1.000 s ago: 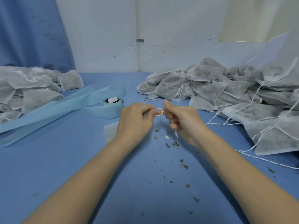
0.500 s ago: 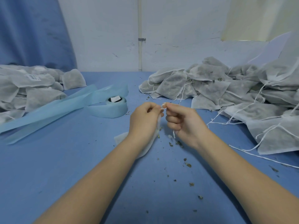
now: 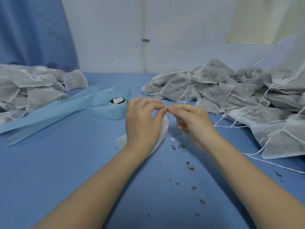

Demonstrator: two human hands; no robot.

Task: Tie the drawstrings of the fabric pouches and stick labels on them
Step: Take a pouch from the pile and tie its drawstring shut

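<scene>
Both hands mid-table over the blue tabletop (image 3: 69, 171), fingertips meeting; left hand (image 3: 142, 123) has thumb and forefinger pinched on the white drawstring (image 3: 165, 107), right hand (image 3: 192, 121) pinches the same cord from the other side, its remaining fingers curled under; the knot itself is too small and blurred to tell if it's cinched. The pouch in hand (image 3: 160, 138) hangs below the left palm, mostly hidden, lower corner touching the table; judging by the drape it's thin non-woven fabric, light, limp, no stiffness to push against, so control comes from the cord and the gathered neck, not the body. Cord looks thin and smooth; likely slips unless pinched close to the knot, so hold short on both ends and pull apart evenly. Dried bits (image 3: 189, 168) are scattered just beside the hands, so contents probably sift through the mouth or weave; keep the neck up and don't squeeze the belly. Untied pouches (image 3: 214, 91) are heaped right with loose strings trailing, snag risk when lifting one out; finished pile (image 3: 33, 90) sits left, one showing a printed label (image 3: 35, 78). Label roll (image 3: 109, 109) just left of the left hand, its blue backing strip (image 3: 49, 111) running off leftward; labelling not yet done on this one as far as visible.
</scene>
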